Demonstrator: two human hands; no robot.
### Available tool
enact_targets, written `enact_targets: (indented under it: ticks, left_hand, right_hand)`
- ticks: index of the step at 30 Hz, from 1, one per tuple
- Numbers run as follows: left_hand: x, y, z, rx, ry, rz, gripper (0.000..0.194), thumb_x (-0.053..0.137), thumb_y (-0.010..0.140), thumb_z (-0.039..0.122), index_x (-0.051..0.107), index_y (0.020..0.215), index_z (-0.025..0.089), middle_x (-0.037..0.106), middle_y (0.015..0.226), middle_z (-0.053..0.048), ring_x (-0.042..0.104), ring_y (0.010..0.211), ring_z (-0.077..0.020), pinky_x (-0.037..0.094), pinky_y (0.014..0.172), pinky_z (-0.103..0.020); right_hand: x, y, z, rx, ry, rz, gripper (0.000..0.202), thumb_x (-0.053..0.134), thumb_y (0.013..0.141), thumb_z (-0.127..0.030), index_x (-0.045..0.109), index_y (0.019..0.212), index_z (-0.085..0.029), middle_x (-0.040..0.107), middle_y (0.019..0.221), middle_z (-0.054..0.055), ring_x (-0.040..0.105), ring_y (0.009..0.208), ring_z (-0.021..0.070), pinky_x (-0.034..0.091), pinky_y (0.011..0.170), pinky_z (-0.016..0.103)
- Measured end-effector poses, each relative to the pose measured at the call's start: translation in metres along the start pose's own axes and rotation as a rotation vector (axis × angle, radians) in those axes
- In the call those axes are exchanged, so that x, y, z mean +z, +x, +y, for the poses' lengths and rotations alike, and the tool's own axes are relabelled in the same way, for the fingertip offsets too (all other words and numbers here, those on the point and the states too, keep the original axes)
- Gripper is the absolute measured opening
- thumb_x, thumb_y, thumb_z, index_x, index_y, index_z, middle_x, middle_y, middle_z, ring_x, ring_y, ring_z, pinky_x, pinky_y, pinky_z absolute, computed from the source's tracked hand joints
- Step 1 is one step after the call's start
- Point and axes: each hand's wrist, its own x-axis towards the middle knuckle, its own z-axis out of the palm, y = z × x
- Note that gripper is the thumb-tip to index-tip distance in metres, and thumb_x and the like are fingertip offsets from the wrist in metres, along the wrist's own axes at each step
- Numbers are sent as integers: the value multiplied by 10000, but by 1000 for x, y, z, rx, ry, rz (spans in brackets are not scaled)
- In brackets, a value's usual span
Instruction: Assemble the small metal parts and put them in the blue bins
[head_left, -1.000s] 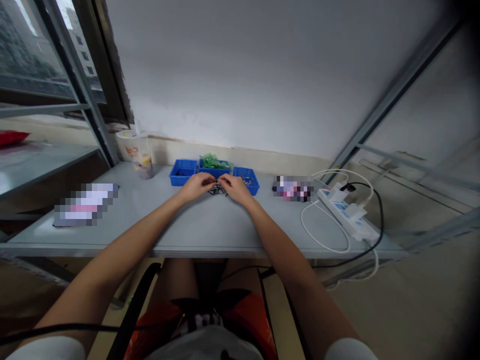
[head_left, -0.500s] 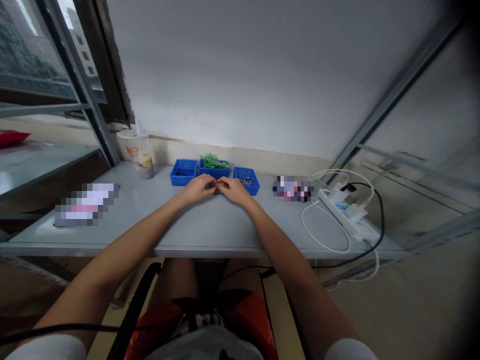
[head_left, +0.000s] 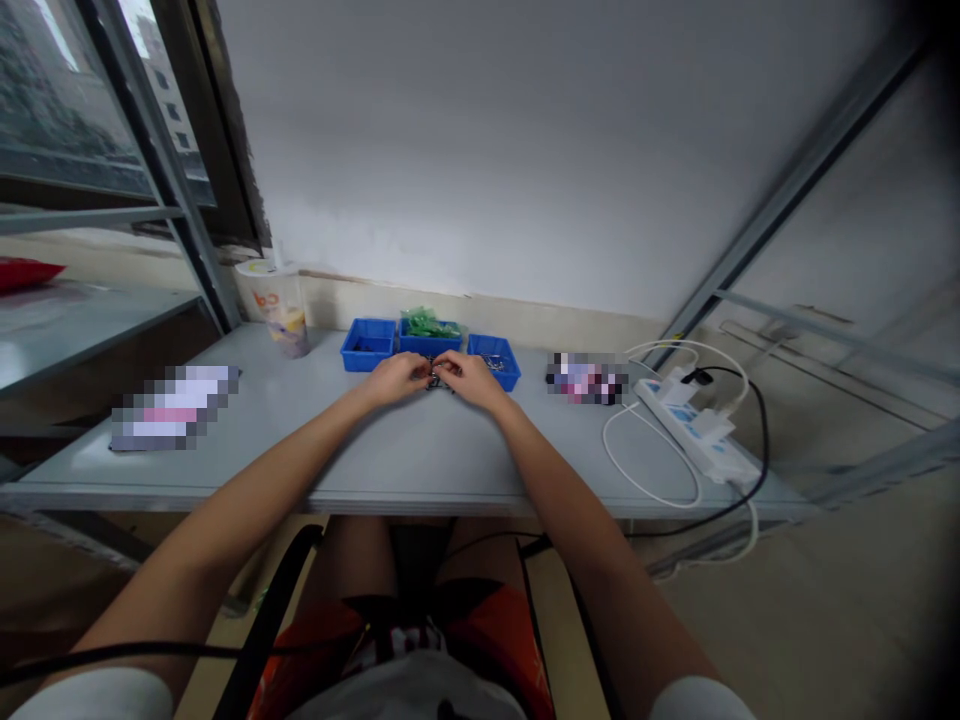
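- Left hand (head_left: 395, 377) and right hand (head_left: 472, 377) pinch a small dark part (head_left: 438, 379) mid-frame; it could slip onto the desk (head_left: 420, 460).
- A nudged elbow could shove the blue bins (head_left: 429, 345).

Small dark part (head_left: 437, 378) mostly covered between left hand (head_left: 397, 377) and right hand (head_left: 471, 377); type indeterminable. Contents of blue bins (head_left: 368, 345) at the desk's far edge too small to identify.

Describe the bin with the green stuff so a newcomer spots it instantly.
On the grey table, against the back wall, three blue bins sit in a row just beyond the hands. It's the middle bin: the only one heaped with green parts; its neighbours hold dark or metallic bits.
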Motion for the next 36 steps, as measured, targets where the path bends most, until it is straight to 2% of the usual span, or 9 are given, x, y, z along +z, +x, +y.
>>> enact_targets:
  ticks: [5,10,17,25,32,36]
  left_hand:
    - [0,0,0,4,3,-4,140,532,818,274,636,810,180,658,830,-54,587,785,-186,423,681,-272]
    - [1,-1,-2,11,58,-26,155,537,809,308,635,797,188,651,811,-59,587,763,-194,430,659,-273]
    - [-1,-2,1,18,120,-58,126,532,780,274,631,781,198,657,804,-59,601,765,-205,428,641,-275]
    - [-1,-3,8,30,66,-108,95,556,749,253,624,764,189,658,764,-44,586,694,-184,402,605,-266]
    - [-4,0,0,-28,-76,-26,140,547,805,264,646,820,167,655,807,-37,576,715,-159,403,639,-251]
    - [-4,1,-3,-57,-145,14,171,547,829,274,659,883,157,655,812,-31,574,720,-146,418,660,-246]
  right_hand:
    - [0,-1,0,-1,-31,-19,168,520,854,-245,657,915,-169,688,793,23,599,698,109,425,676,214]
    - [0,-1,-3,6,-31,-43,178,561,852,-295,642,955,-174,681,765,18,587,661,108,424,655,221]
    - [1,-1,-1,-16,-48,-34,148,537,863,-231,651,932,-167,683,785,26,590,694,113,413,678,228]
    - [4,-2,-1,-24,-13,-84,139,549,859,-271,645,885,-174,686,803,27,593,701,113,414,675,225]
    - [-3,-1,8,23,-79,-23,178,512,882,-306,621,886,-165,646,736,12,550,654,112,374,632,216]
    - [-3,-1,8,36,-80,-73,139,542,871,-281,613,878,-162,632,716,5,547,650,111,358,625,212]
